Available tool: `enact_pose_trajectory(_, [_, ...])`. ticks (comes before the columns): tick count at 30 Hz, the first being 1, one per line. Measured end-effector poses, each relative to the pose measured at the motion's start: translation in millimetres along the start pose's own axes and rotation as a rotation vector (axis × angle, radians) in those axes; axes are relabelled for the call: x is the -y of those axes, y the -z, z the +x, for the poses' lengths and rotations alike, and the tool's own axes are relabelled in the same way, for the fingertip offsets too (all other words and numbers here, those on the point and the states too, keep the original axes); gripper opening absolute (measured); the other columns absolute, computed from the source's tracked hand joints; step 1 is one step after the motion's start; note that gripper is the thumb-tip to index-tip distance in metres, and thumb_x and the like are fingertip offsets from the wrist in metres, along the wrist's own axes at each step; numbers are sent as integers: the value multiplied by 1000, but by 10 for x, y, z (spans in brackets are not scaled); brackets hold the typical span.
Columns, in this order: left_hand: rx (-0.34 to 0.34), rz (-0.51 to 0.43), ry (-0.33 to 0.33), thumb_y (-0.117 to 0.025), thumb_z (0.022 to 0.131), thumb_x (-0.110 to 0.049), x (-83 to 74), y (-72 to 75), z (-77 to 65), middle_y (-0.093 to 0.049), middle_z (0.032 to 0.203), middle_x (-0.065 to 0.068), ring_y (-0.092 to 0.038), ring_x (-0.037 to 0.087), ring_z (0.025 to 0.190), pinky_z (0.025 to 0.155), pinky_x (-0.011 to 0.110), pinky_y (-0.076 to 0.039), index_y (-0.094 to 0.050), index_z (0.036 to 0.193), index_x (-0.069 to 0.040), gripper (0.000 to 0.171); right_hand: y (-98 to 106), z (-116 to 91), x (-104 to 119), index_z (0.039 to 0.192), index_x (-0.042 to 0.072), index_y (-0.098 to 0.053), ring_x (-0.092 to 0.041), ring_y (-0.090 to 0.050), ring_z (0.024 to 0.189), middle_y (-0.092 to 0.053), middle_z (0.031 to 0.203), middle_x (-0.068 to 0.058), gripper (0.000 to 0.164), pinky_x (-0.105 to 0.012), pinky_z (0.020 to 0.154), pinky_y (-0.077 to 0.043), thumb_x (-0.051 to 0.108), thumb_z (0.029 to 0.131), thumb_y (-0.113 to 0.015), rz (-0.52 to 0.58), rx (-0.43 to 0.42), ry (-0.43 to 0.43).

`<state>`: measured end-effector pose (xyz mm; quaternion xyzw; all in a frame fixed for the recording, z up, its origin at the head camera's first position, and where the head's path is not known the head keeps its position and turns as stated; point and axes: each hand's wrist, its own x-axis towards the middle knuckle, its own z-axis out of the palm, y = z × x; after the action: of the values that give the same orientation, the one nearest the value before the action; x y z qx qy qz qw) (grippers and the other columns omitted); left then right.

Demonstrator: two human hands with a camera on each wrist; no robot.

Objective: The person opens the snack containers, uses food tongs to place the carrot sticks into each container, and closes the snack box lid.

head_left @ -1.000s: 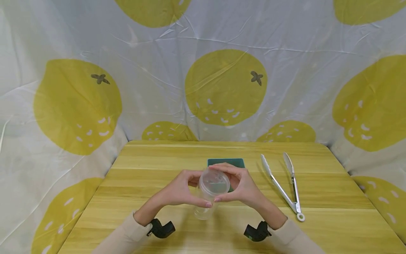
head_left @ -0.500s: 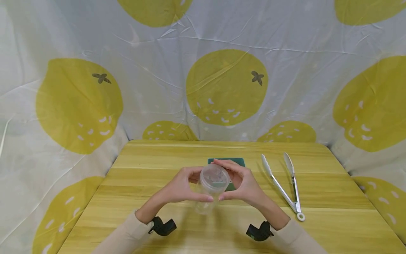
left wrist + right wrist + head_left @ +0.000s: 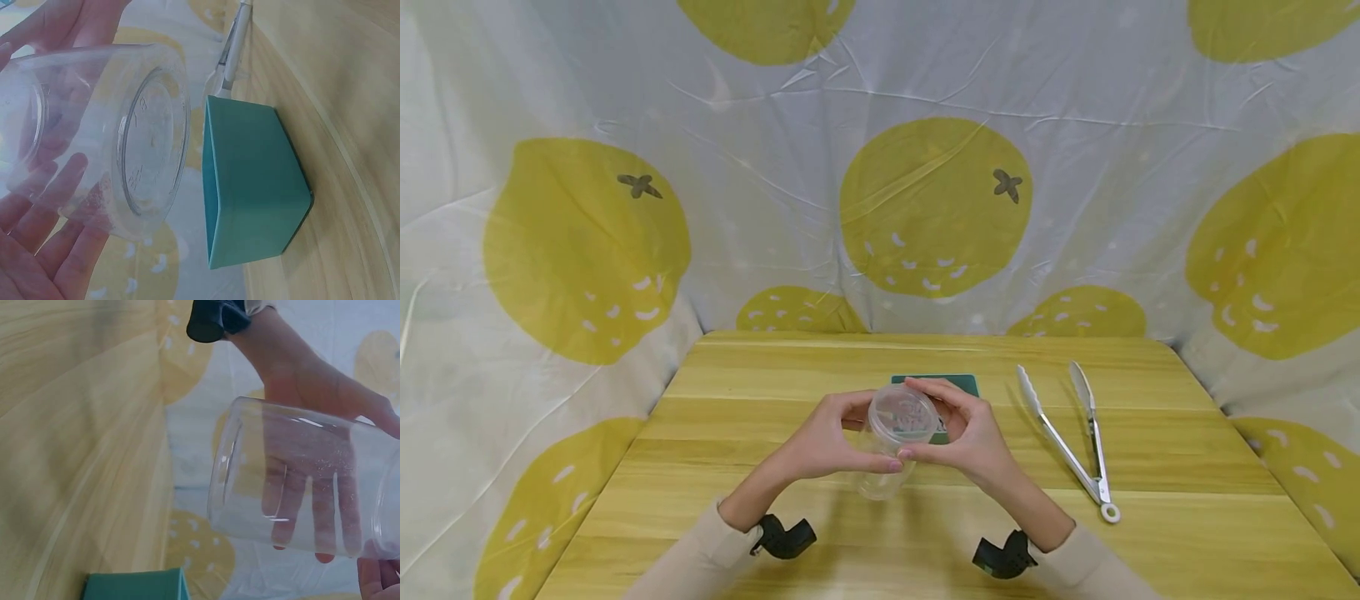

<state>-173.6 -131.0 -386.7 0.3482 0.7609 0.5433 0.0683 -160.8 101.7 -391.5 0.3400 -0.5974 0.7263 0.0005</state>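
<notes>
Left grip, right grip: clamped on jar | bottom edge clear above table | tongs well apart

A pale yellow, wood-grained table stretches beneath the right hand. On it, a teal, open-topped rectangular box stands just beyond that hand. Splayed silver metal tongs lie to the hand's right.

Smooth, glossy jar, probably plastic.
</notes>
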Motion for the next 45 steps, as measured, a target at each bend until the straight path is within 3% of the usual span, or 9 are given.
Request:
enact_pose_trajectory(8, [7,-28,-13,-88,77,-17,-23,-12,-12,-70,117,-2,-69,18,102,88,36,-56,-62,134,-18,63,27,11,-16,136,-13,-51,-25,-53,125,-52,135,-23,73,-30,105,-43,7,77,-87,27,45,16])
enact_pose_trajectory(18, [68,-78,-42,-87,79,-20,-24,-23,-26,-71,115,4,-70,21,99,87,38,-57,-61,136,-14,63,115,34,-9,138,-16,-47,-27,-53,121,-51,136,-21,75,-29,103,-45,3,77,-86,99,168,14])
enact_pose_trajectory(26, [36,-48,-33,-89,76,-16,-47,5,-31,-70,117,12,-69,20,101,88,39,-56,-62,135,-13,64,125,57,-37,142,-20,-36,-27,-47,131,-42,143,-29,87,-33,109,-39,6,76,-87,159,213,86])
enact_pose_trajectory(31, [6,-18,-31,-89,76,-17,-46,30,-30,-70,116,9,-69,19,102,88,37,-56,-63,134,-14,63,84,40,-18,142,-20,-36,-26,-49,130,-43,141,-27,86,-31,108,-41,7,78,-86,145,166,100])
enact_pose_trajectory(40, [-17,-10,-6,-88,77,-15,-54,25,-26,-70,116,0,-69,25,103,89,37,-56,-62,135,-13,64,-33,-3,49,142,-16,-42,-25,-50,128,-42,140,-31,85,-32,111,-37,12,76,-88,80,24,25])
enact_pose_trajectory(45, [-14,-10,-12,-88,77,-15,-55,21,-15,-70,116,1,-68,31,102,88,37,-56,-61,136,-12,65,-77,10,15,138,-18,-45,-25,-51,126,-42,138,-34,78,-31,110,-38,9,78,-87,59,-15,51])
